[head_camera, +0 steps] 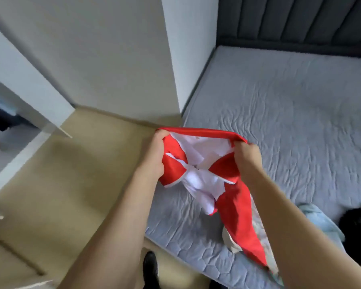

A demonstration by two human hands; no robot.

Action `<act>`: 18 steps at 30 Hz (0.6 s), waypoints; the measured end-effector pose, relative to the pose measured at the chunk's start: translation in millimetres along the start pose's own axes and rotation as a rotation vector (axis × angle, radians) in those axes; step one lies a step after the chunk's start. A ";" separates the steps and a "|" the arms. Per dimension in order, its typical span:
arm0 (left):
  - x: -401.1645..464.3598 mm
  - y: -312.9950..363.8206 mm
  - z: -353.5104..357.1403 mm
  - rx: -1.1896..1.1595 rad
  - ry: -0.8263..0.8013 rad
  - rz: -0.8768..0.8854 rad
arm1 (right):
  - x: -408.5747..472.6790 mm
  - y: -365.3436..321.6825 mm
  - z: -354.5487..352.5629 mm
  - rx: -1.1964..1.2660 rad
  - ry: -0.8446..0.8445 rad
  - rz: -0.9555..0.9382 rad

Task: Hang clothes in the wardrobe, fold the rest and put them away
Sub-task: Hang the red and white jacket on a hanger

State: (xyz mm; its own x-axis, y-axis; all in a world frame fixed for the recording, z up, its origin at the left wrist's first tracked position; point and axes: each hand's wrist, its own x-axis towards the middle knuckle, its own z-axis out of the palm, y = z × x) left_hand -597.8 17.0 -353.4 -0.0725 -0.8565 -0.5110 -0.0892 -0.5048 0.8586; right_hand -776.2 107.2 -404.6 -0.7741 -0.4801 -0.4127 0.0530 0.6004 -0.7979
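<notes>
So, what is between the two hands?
In the head view, the red and white garment spans between the left hand and right hand; both grip its red edge.

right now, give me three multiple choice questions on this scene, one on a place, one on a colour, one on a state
1. Where does the light blue garment lie?
A. on the floor
B. on the bed
C. in the wardrobe

2. What colours is the garment being held?
A. red and white
B. green and yellow
C. all black

3. How is that garment held?
A. by the left hand alone
B. by neither hand
C. by the left hand and the right hand, stretched between them

Key: 1 B, it rests on the grey quilted cover near the black garment. 2 A, red cloth with white lining shows. 3 C, each hand grips one end of its edge.
</notes>
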 end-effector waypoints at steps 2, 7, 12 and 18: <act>-0.5 31.4 -41.3 -0.083 0.046 0.037 | -21.6 -51.0 26.4 0.038 -0.041 -0.096; 6.4 88.7 -164.8 -0.197 0.107 0.106 | -92.3 -154.9 116.9 0.125 -0.126 -0.249; 18.1 136.3 -289.9 -0.214 0.157 0.184 | -166.4 -222.0 226.7 0.219 -0.244 -0.250; 51.5 159.5 -432.6 -0.210 0.271 0.237 | -241.1 -278.3 366.2 0.254 -0.338 -0.328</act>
State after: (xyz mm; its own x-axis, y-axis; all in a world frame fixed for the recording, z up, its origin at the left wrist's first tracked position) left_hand -186.1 -154.2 -225.5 0.1999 -0.9348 -0.2937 0.1056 -0.2774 0.9549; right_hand -373.4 -178.4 -243.9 -0.5313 -0.8211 -0.2086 0.0255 0.2307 -0.9727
